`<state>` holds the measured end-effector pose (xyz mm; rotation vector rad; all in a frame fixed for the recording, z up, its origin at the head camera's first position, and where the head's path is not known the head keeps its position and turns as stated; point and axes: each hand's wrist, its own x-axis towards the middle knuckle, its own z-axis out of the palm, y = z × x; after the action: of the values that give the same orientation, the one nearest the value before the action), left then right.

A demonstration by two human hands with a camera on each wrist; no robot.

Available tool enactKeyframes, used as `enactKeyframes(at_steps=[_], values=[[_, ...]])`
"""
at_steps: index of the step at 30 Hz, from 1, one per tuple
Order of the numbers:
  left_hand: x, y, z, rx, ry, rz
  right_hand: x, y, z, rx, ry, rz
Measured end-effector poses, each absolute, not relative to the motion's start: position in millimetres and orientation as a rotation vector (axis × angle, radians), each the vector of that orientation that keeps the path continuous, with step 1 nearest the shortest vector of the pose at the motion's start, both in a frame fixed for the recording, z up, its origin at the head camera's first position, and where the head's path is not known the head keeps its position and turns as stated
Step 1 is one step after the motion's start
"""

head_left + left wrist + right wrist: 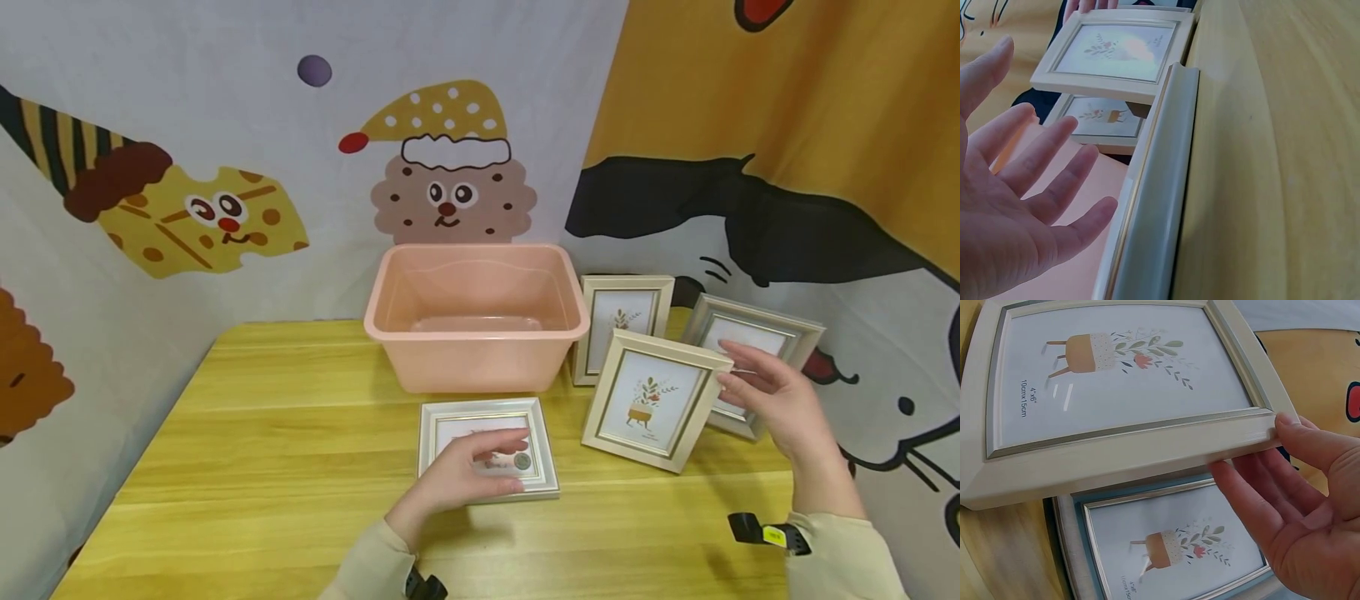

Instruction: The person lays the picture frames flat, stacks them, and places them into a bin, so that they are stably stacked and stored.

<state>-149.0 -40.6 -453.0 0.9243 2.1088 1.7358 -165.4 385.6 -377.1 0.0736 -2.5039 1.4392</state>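
Note:
My right hand (776, 400) pinches a cream picture frame (651, 402) by its upper right corner, the frame standing tilted on the table. Close up, the right thumb (1310, 440) lies on the frame's face and the fingers curl behind its edge. It shows a potted-plant print. A white picture frame (457, 427) lies face up in front of the basin, and my left hand (461, 479) hovers over its lower part, covering some of the print. In the left wrist view the left fingers (1072, 181) are spread and relaxed, holding nothing, beside that frame's edge.
A pink plastic basin (480, 362) stands at the back of the wooden table (262, 450). Right of it, another cream frame (588, 325) stands upright. A grey-silver frame (798, 333) leans behind my right hand. A cartoon-printed curtain (450, 50) hangs behind.

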Motion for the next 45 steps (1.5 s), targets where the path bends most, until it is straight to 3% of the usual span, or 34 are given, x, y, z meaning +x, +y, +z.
enactKeyframes(at_steps=[15,23,37,45], values=[[-152,-15,-462,0.854,2.139,1.826,-158,382,-380,-0.016,-2.433,1.433],[-156,-1,-457,0.824,2.143,1.969,-154,386,-379,0.174,-2.034,1.866],[-173,-1,-433,0.843,2.004,2.144,-155,376,-386,0.469,-1.757,2.076],[-177,-4,-425,0.888,1.837,2.194,-161,364,-399,0.500,-1.650,2.224]])
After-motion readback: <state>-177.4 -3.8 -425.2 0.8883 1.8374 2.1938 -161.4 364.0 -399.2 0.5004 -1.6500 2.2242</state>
